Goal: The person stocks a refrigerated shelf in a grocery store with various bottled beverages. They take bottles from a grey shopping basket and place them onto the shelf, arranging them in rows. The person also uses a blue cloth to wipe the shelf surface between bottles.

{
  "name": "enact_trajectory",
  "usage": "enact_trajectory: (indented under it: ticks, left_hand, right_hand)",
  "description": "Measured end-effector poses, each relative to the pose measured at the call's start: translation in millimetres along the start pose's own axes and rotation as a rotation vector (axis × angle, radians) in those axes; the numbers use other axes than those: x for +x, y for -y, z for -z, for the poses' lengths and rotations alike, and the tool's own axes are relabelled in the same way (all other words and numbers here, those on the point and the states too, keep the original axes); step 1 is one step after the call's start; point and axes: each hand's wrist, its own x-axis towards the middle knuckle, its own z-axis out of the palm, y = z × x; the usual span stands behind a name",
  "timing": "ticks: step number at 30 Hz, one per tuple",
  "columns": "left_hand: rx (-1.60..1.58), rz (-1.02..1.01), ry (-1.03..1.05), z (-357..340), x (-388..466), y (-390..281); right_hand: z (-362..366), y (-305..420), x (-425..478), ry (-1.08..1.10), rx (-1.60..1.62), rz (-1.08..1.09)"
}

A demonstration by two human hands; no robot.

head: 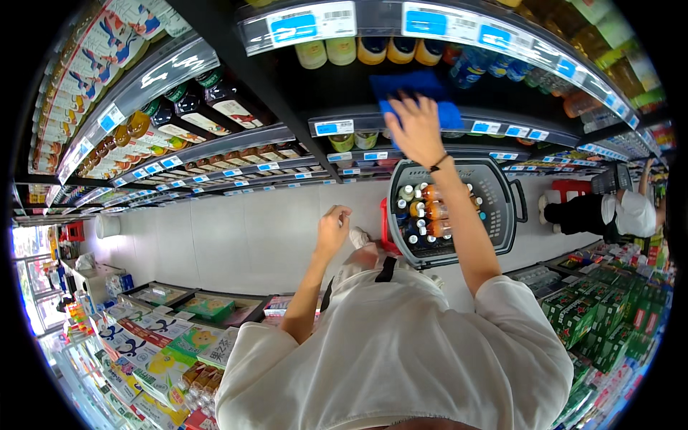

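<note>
My right hand (415, 129) lies spread over a blue cloth (411, 86) on a dark shelf board (333, 91), its fingers bent onto the fabric. The cloth hangs partly over the shelf's front edge. Bottles with yellow lower parts (372, 51) and blue-labelled bottles (467, 67) stand behind and to the right of it. My left hand (333, 228) hangs low over the pale floor, loosely curled with nothing visible in it. Under my right forearm is a grey plastic basket (492, 236) holding several drink bottles (436, 209), some with orange contents and white caps.
A red stool (388, 228) shows beneath the basket. Shelves of dark bottles (199, 115) run to the left. Behind me are stacked drink cartons (156, 349) and green beer cases (578, 312). Another person (607, 212) stands at the right by a second basket (613, 177).
</note>
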Motion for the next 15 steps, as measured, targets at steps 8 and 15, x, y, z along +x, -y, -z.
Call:
enact_trajectory:
  ticks: [8,15]
  left_hand:
    - [-0.018,0.085,0.004,1,10,2]
    - [-0.037,0.021,0.111,-15,22,16]
  right_hand:
    - [-55,114,47,-0.021,0.271,0.161]
    - [-30,53,22,-0.062,0.29,0.094]
